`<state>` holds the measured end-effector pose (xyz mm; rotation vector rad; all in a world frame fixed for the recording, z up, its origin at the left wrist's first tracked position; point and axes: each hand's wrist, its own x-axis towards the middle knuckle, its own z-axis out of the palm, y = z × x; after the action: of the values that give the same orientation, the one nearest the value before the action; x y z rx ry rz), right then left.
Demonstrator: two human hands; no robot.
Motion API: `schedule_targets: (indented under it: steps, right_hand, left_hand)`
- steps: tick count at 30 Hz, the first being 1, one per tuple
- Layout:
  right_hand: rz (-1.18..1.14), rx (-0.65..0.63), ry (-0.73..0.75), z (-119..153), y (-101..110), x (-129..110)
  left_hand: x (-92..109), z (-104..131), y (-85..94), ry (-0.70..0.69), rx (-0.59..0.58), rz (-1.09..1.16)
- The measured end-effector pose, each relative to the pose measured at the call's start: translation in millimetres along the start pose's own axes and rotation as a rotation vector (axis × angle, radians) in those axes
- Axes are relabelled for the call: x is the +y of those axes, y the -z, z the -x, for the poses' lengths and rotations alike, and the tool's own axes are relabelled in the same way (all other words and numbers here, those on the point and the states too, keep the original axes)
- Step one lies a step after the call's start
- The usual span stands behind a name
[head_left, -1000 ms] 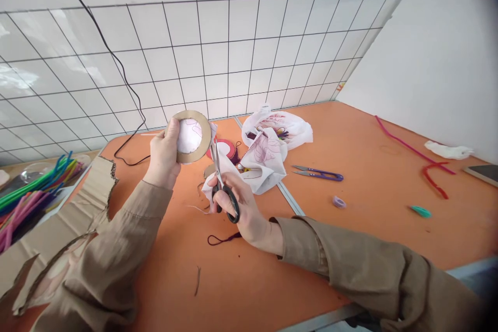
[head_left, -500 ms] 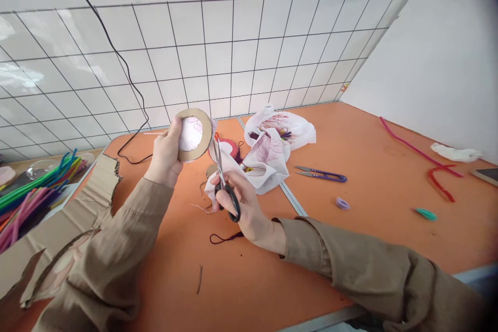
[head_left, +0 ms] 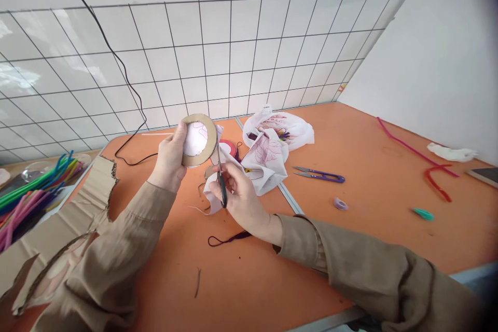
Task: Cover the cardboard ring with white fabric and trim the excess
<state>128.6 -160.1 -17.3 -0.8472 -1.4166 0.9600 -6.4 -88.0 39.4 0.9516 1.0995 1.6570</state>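
My left hand [head_left: 171,155] grips the left side of a cardboard ring [head_left: 211,140]. White fabric with a pink line drawing [head_left: 195,140] fills the ring's opening, and a bit of it sticks out past the right rim. My right hand [head_left: 243,194] has its fingers in the black handles of a pair of scissors [head_left: 222,187]. The blades point up along the ring's right edge, close to the fabric there; whether they touch it I cannot tell. Behind the right hand lies a crumpled white printed cloth [head_left: 268,155], with a red round piece [head_left: 227,147] beside it.
Purple thread snips [head_left: 319,174], a lilac ring [head_left: 340,204] and a green bundle [head_left: 423,214] lie to the right. A dark tassel [head_left: 229,239] is in front. Torn cardboard [head_left: 83,192] and colourful pipe cleaners [head_left: 31,197] are at left. A tiled wall stands behind.
The scissors have turned more upright and their blades have closed together beside the ring's right edge. The ring sits slightly further right and lower in view.
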Motion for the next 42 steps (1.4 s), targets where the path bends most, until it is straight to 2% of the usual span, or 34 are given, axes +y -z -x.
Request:
schedule_targets:
  steps: [6, 13, 21, 26, 30, 35, 42]
  right_hand:
    - [0.001, 0.035, 0.025, -4.2, 0.9, -4.5]
    - [0.019, 0.021, 0.057, -5.3, 3.7, -10.6]
    - [-0.148, -0.06, -0.045, -6.2, 6.1, -17.8]
    - [-0.191, -0.007, -0.099, -4.5, 7.0, -19.1]
    - [-0.196, 0.004, -0.128, -4.4, 5.6, -18.9]
    - [-0.19, 0.006, -0.159, -4.8, 4.6, -18.6]
    - [-0.084, 0.052, -0.062, -7.1, 6.6, -16.2]
  left_hand:
    - [-4.3, 0.3, -1.5, 0.038, 0.058, -0.014]
    - [-3.3, 3.0, -1.2, 0.013, 0.03, -0.018]
    - [-2.6, 3.0, -1.8, -0.034, 0.056, -0.008]
    - [-2.8, 3.7, -4.0, -0.051, 0.05, 0.002]
    - [-0.9, 5.2, -5.1, -0.068, 0.086, -0.022]
    - [-0.4, 6.1, -5.3, -0.127, 0.06, -0.022]
    - [-1.1, 5.7, -4.2, -0.132, 0.036, -0.048]
